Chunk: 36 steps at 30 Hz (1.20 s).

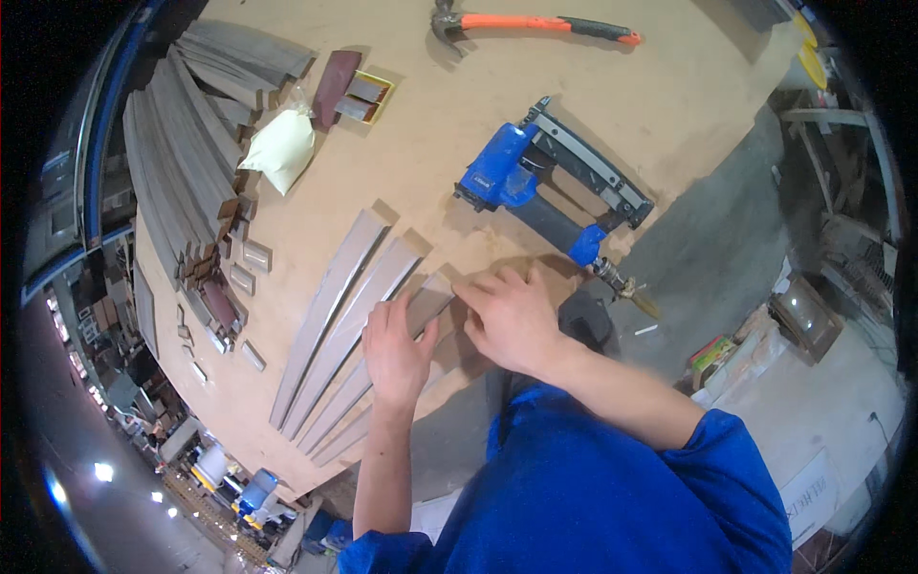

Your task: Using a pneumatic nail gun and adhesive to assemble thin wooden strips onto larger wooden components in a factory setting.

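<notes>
Several curved, light grey-brown wooden slats lie fanned out before me, among them a long outer slat [325, 316] and a second slat [352, 327]. My left hand [394, 349] is closed over a shorter slat [432, 301], its thumb on one side and its fingers on the other. At that slat's far end is my right hand [516, 320], fingers bent and tips against the wood. The palm hides what lies beneath it. Beyond my right hand, a blue-and-black nail gun [550, 177] rests on its side.
An orange-handled claw hammer [526, 23] lies at the far side of the wooden tabletop [402, 134]. Stacked curved slats [177, 143], small wood blocks [242, 277], a pale bag [284, 148] and a maroon block [335, 88] occupy the left. The table's edge runs along the right.
</notes>
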### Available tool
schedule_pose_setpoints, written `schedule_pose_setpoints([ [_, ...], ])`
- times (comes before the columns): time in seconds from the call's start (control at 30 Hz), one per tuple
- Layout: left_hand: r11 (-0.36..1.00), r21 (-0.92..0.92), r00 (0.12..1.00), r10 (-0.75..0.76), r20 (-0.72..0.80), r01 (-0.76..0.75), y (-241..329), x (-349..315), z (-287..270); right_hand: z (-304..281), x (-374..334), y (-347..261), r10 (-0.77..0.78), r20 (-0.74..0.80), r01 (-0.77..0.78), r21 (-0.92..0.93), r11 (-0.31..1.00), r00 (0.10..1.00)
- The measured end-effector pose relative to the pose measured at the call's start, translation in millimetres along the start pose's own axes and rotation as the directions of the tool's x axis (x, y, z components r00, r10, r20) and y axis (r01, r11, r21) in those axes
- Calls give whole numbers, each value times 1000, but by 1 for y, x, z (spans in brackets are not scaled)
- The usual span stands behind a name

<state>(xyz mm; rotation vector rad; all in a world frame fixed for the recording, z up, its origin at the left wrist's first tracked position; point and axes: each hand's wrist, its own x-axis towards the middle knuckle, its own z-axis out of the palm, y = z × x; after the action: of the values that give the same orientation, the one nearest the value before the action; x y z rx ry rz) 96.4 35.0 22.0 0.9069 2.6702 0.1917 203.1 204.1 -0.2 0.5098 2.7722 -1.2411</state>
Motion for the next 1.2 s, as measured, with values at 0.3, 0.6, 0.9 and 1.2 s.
schedule_pose_setpoints([
  [0.3,995,-68,998,69,-14,-70,-3,4,-1,-19,5,6,-13,20,13,31,999,1000],
  [0.6,990,-79,987,106,-118,-116,-11,0,5,-74,65,30,155,-325,-202,-116,973,933],
  [0.9,989,-102,982,92,-162,-110,-20,-6,12,-140,54,-16,34,56,-45,205,978,998],
  [1.2,978,-174,984,90,-152,-116,-23,-5,21,-100,27,-86,302,429,-453,309,836,851],
])
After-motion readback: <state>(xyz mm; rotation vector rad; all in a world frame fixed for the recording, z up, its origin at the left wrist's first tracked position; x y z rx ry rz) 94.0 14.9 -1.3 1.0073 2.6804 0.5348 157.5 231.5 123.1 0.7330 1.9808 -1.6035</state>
